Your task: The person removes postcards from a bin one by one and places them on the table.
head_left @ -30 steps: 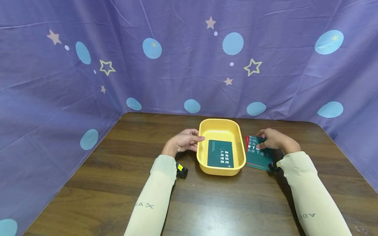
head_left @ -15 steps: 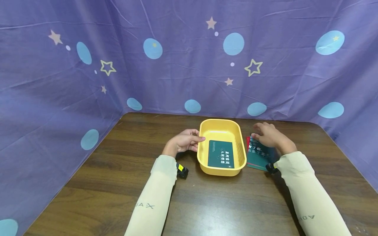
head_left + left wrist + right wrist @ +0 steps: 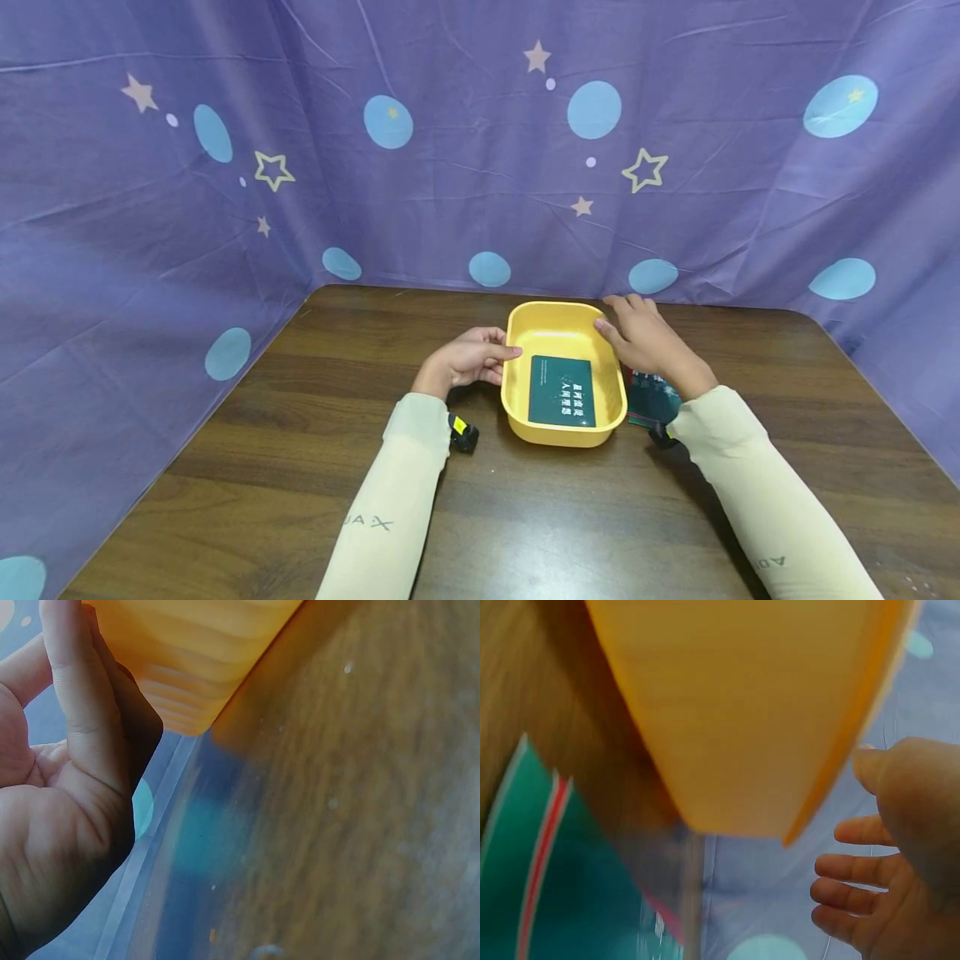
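A yellow plastic basin (image 3: 566, 436) stands on the table. My left hand (image 3: 470, 358) grips its left rim, thumb over the edge and fingers against the outer wall. A dark green card (image 3: 558, 392) with white lettering lies flat inside the basin. At the far right corner of the rim, my right hand (image 3: 643, 340) hovers with its fingers spread and holds nothing. In the right wrist view its fingers (image 3: 847, 896) show apart from the basin's wall. Partly under my right hand and wrist lies a pile of green and red cards (image 3: 651, 400).
The brown wooden table (image 3: 300, 467) reaches back to a purple curtain (image 3: 465, 167) with stars and blue dots. That curtain also closes off the left side. The pile of cards lies close beside the basin's right wall.
My right hand has lifted off the card pile and moved left and away from me to the basin's right rim. My left hand and the basin stay in place.
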`<move>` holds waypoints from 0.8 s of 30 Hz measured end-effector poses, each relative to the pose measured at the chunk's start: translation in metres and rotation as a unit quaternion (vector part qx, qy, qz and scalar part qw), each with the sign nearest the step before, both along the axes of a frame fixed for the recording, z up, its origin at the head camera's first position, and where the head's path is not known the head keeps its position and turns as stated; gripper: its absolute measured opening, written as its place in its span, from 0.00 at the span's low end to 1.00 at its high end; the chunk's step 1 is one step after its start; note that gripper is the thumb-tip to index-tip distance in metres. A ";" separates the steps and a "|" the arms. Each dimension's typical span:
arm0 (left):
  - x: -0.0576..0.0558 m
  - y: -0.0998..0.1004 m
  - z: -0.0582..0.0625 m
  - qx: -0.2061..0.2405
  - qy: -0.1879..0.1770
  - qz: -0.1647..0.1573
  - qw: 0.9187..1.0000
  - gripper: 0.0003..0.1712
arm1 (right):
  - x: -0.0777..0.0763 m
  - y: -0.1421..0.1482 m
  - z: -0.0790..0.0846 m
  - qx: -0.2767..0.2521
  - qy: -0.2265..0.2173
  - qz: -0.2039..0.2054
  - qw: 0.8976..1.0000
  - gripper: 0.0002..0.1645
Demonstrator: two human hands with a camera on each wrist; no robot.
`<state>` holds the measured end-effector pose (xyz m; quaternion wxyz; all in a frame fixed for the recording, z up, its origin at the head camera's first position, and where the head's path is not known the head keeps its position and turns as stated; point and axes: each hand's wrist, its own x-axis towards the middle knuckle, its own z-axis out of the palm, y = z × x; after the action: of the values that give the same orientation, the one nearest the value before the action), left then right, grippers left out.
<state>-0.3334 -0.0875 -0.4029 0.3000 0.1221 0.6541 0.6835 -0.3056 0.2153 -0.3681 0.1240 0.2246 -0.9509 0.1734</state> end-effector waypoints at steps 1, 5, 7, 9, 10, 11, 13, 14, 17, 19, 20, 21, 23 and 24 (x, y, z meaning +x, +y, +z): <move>0.000 0.000 0.000 0.000 0.000 0.000 1.000 0.10 | 0.001 -0.004 0.001 0.000 -0.001 0.005 1.000 0.33; 0.000 0.000 0.001 0.001 -0.002 -0.002 1.000 0.11 | 0.006 -0.019 0.002 -0.003 -0.015 0.026 1.000 0.33; 0.000 0.000 0.001 0.001 -0.003 -0.002 1.000 0.11 | 0.009 -0.026 0.002 -0.001 -0.023 0.039 0.999 0.33; 0.000 0.000 0.001 0.001 -0.002 -0.002 1.000 0.11 | 0.011 -0.030 0.002 0.001 -0.029 0.053 0.998 0.33; 0.000 0.000 0.001 0.001 -0.002 -0.003 1.000 0.11 | 0.012 -0.033 0.002 0.002 -0.032 0.059 0.998 0.34; 0.000 0.000 0.001 0.002 -0.002 -0.003 1.000 0.11 | 0.013 -0.035 0.001 0.003 -0.034 0.065 0.997 0.35; 0.000 0.000 0.001 0.003 -0.003 -0.004 1.000 0.12 | 0.014 -0.038 0.001 0.005 -0.040 0.077 0.996 0.36; 0.000 0.000 0.000 0.002 -0.003 -0.005 1.000 0.12 | 0.014 -0.039 0.000 0.006 -0.043 0.082 0.996 0.36; -0.001 0.000 -0.001 0.002 -0.004 -0.005 1.000 0.12 | 0.015 -0.043 -0.003 0.018 -0.061 0.085 0.994 0.37; -0.001 0.000 -0.001 0.002 -0.004 -0.005 1.000 0.12 | 0.014 -0.044 -0.005 0.030 -0.077 0.080 0.993 0.37; -0.001 -0.001 -0.001 0.002 -0.004 -0.005 1.000 0.12 | 0.014 -0.044 -0.006 0.037 -0.083 0.078 0.993 0.37; -0.001 -0.001 0.000 0.002 -0.006 -0.004 1.000 0.12 | 0.014 -0.045 -0.007 0.044 -0.088 0.076 0.992 0.38; -0.001 -0.001 0.000 0.001 -0.004 -0.006 1.000 0.12 | 0.014 -0.045 -0.009 0.064 -0.090 0.075 0.991 0.39; -0.001 -0.001 0.000 0.002 -0.005 -0.005 1.000 0.12 | 0.014 -0.046 -0.010 0.073 -0.089 0.077 0.990 0.40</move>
<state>-0.3344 -0.0887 -0.4028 0.3067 0.1227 0.6505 0.6839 -0.2916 0.1694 -0.3776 0.0088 0.2896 -0.9481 0.1313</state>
